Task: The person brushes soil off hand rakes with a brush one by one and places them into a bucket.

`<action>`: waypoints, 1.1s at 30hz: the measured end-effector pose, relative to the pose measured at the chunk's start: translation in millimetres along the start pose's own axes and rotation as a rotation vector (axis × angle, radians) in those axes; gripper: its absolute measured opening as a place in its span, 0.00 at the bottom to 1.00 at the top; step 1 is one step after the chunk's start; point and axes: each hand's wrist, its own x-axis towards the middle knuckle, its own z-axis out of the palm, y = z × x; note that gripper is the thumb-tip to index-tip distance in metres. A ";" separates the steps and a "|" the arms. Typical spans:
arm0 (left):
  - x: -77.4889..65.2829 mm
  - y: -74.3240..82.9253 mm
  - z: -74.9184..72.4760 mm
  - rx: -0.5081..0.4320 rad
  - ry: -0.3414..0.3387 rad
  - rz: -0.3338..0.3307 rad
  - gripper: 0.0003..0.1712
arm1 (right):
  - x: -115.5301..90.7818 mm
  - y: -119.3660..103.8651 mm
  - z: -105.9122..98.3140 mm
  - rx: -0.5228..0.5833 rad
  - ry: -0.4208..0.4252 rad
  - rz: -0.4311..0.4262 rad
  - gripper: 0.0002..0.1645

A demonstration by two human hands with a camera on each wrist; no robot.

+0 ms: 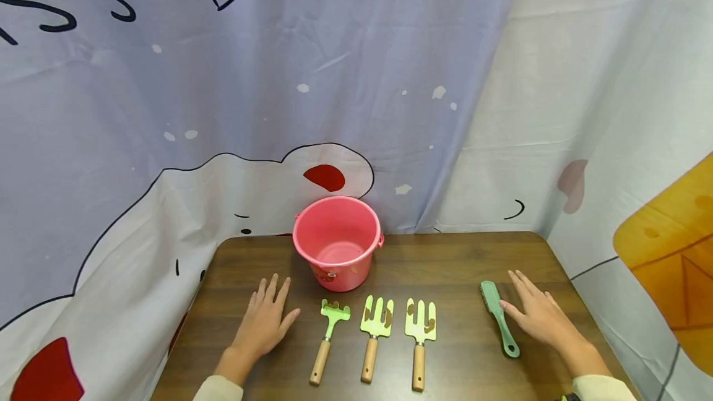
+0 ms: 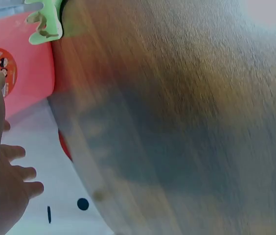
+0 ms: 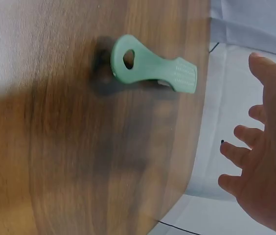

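Observation:
My left hand, fingers spread, is over the left part of the table, holding nothing. Nearest to it are a pink bucket at the back and a small green rake with a wooden handle. Two green garden forks with wooden handles lie side by side to the right of the rake, brown marks on their tines. A green brush lies bristles down farther right. Just right of it is my right hand, fingers extended and empty; the right wrist view shows the brush apart from that hand.
The brown wooden table has rounded far corners. Behind it hangs a printed curtain, which meets the table's back edge. Another curtain stretch with an orange figure hangs along the right side.

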 end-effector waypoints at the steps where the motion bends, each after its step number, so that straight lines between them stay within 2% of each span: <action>1: 0.0 1.5 0.2 0.001 0.003 0.005 0.42 | -0.2 -1.2 1.3 0.000 0.002 -0.007 0.49; 8: 2.0 10.7 5.2 -0.011 0.019 0.031 0.42 | -0.5 -6.4 11.2 0.016 -0.013 -0.017 0.50; 13: 3.0 17.0 8.3 -0.018 0.001 0.035 0.42 | -1.1 -10.1 18.6 0.031 -0.022 -0.002 0.51; 20: 5.1 26.2 8.7 -0.016 -0.022 0.030 0.43 | -1.9 -12.2 31.9 0.036 0.008 0.017 0.52; 33: 9.8 50.9 6.4 -0.028 0.032 0.103 0.43 | -0.3 -9.9 50.7 0.064 -0.006 0.147 0.54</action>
